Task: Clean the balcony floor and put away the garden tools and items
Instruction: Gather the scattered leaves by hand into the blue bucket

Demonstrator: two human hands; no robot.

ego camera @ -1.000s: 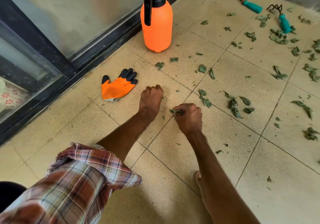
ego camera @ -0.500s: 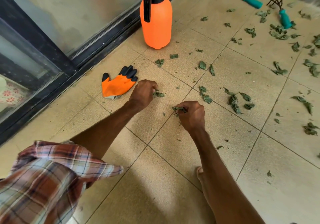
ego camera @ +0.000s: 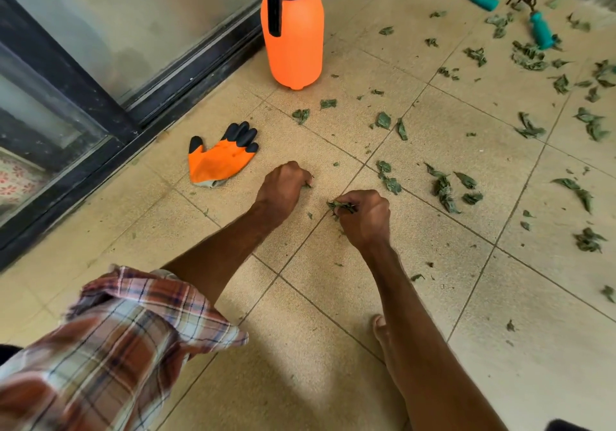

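Right hand [ego camera: 365, 217] grips a leaf clump [ego camera: 341, 206] jutting leftward, lying crosswise; left hand [ego camera: 283, 185] pinches a leaf scrap [ego camera: 307, 184]

- Sleeve [ego camera: 133, 330]: left arm, plaid cloth in rust-red, cream and grey-blue checks with thin dark lines, cuff rolled near the elbow.
- Left grip [ego camera: 283, 187], right grip [ego camera: 366, 219]: bare.
- Foot [ego camera: 380, 330]: bare.
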